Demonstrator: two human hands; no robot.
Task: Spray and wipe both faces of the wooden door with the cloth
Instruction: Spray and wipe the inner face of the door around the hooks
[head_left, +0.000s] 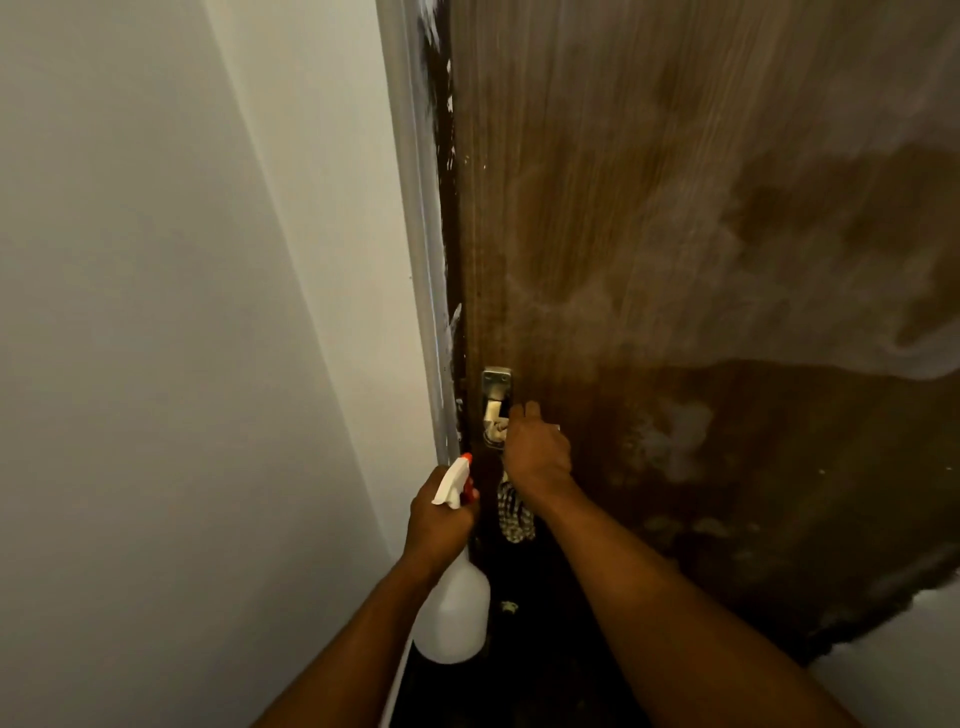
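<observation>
The brown wooden door (675, 234) fills the right of the view, with pale cloudy streaks over its upper face and darker patches lower down. My left hand (441, 514) grips the neck of a white spray bottle (454, 618) with an orange-tipped white nozzle, held beside the door's edge. My right hand (537, 449) is curled at the metal handle plate (496, 402), over the handle. A checked cloth (514, 512) hangs below that hand, its top hidden under the palm.
A white wall (182, 312) runs along the left, meeting a grey door frame (423, 234) smeared with white paint. The floor at the bottom is dark. A pale surface shows at the lower right (909, 649).
</observation>
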